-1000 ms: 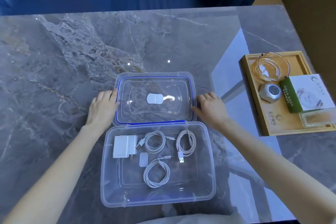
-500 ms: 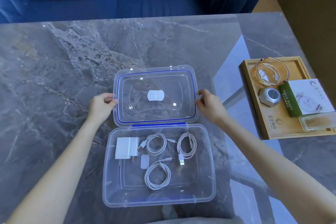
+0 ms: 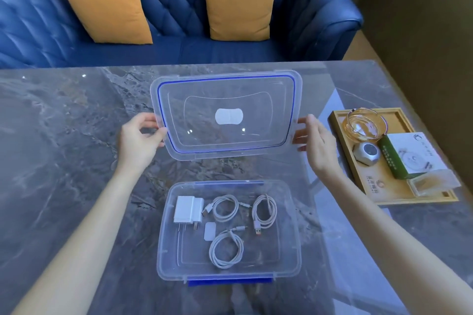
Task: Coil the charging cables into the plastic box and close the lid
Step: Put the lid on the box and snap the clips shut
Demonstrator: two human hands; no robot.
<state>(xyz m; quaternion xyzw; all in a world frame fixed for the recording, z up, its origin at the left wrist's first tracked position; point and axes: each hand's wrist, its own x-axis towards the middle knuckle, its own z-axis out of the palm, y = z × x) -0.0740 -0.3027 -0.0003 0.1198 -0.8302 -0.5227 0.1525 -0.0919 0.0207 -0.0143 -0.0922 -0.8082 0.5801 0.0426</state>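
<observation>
A clear rectangular plastic lid with a blue seal (image 3: 225, 116) is held in the air above the grey marble worktop (image 3: 64, 156), tilted towards the camera. The left hand (image 3: 138, 142) grips its left edge, thumb and fingers curled round the rim. The right hand (image 3: 316, 143) holds the right edge, though the view does not show clearly how its fingers lie round the rim.

The clear plastic box (image 3: 229, 231) sits open at the worktop's near edge, apart from the lid. Inside lie three coiled white charging cables (image 3: 226, 250), a white plug adapter (image 3: 188, 210) at the left and a small white tag (image 3: 210, 230) in the middle. A blue latch (image 3: 230, 281) shows along the box's near rim.

Bare marble lies between box and lid and stretches towards the worktop's left edge. By the right edge, near the right hand, a wooden tray (image 3: 384, 194) carries a glass ashtray (image 3: 366, 125), a silver faceted gadget (image 3: 367, 152) and a green-and-white carton (image 3: 409, 156). Beyond the far edge stands a blue sofa (image 3: 179, 2) with two orange cushions (image 3: 239, 2).
</observation>
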